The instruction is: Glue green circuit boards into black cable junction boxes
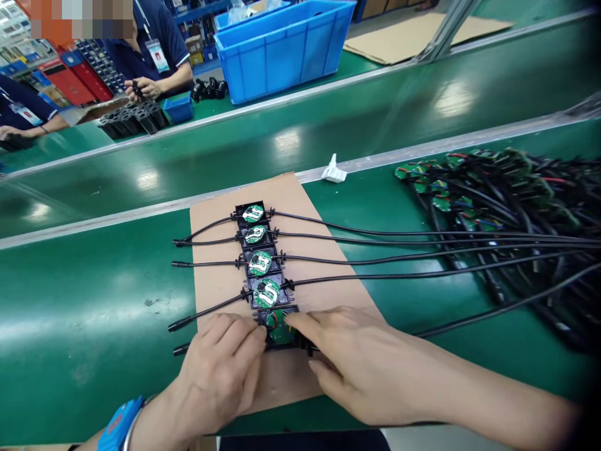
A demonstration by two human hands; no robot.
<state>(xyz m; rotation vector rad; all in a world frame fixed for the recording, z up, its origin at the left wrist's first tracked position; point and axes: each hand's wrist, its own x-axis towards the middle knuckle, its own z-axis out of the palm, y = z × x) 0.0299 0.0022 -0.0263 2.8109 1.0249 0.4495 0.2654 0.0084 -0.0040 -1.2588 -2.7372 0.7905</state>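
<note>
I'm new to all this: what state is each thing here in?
Four farther cases: open, green boards inside.
Nearest case: open, green board showing.
Left hand: curled beside it.
Right hand: index finger extended onto that board.
Cardboard sheet: flat, under the cases.
Black cables: stretched out either side.
Cable-and-board pile: tangled.
White scrap: crumpled-looking.
Large blue bin: upright, open-topped.

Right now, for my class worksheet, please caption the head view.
Left hand and right hand at the nearest green circuit board, one of five in black housings on brown cardboard.
</note>
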